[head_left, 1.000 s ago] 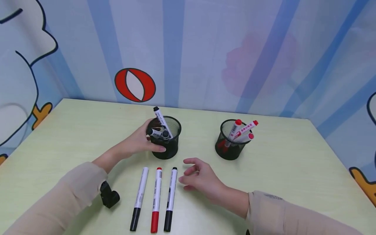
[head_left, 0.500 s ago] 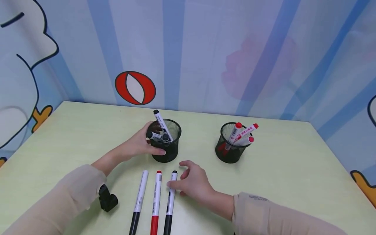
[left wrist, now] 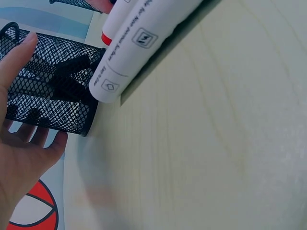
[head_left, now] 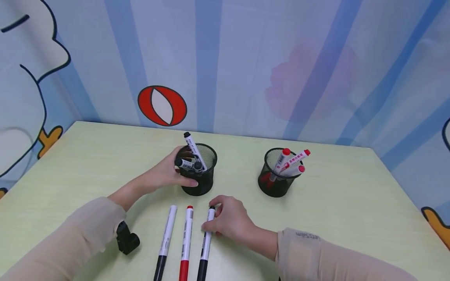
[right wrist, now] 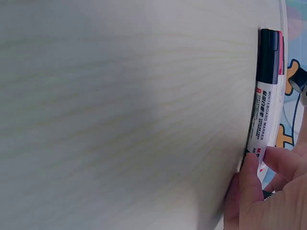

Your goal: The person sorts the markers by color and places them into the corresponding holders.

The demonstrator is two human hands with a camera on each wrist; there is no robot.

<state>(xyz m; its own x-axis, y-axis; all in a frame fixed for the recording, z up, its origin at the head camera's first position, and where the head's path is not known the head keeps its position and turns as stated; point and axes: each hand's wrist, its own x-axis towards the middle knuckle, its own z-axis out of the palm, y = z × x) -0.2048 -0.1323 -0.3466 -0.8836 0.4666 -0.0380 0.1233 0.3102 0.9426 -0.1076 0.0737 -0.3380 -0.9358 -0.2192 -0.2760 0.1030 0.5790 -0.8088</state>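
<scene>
My left hand (head_left: pixel 159 173) grips a black mesh pen cup (head_left: pixel 206 177) from its left side, with the thumb across the front. Several black-ended markers, one of them a tall white one (head_left: pixel 195 150), lean inside that cup. In the head view my right hand (head_left: pixel 233 219) pinches the far part of a black-capped whiteboard marker (head_left: pixel 204 253) lying on the table. The right wrist view shows fingers and thumb about the white barrel of this whiteboard marker (right wrist: pixel 261 110). To its left lie a red-capped marker (head_left: pixel 186 238) and another black-capped marker (head_left: pixel 167 234).
On the right stands a second mesh pen cup (head_left: pixel 273 188) holding red-ended markers (head_left: pixel 294 158). A small black device (head_left: pixel 127 239) sits at the left wrist. The pale table (head_left: pixel 337 203) ends at a printed blue curtain (head_left: pixel 239 70) behind.
My right hand has moved left onto the rightmost marker, and its fingers have closed about the far part of it. The left hand stays on the cup.
</scene>
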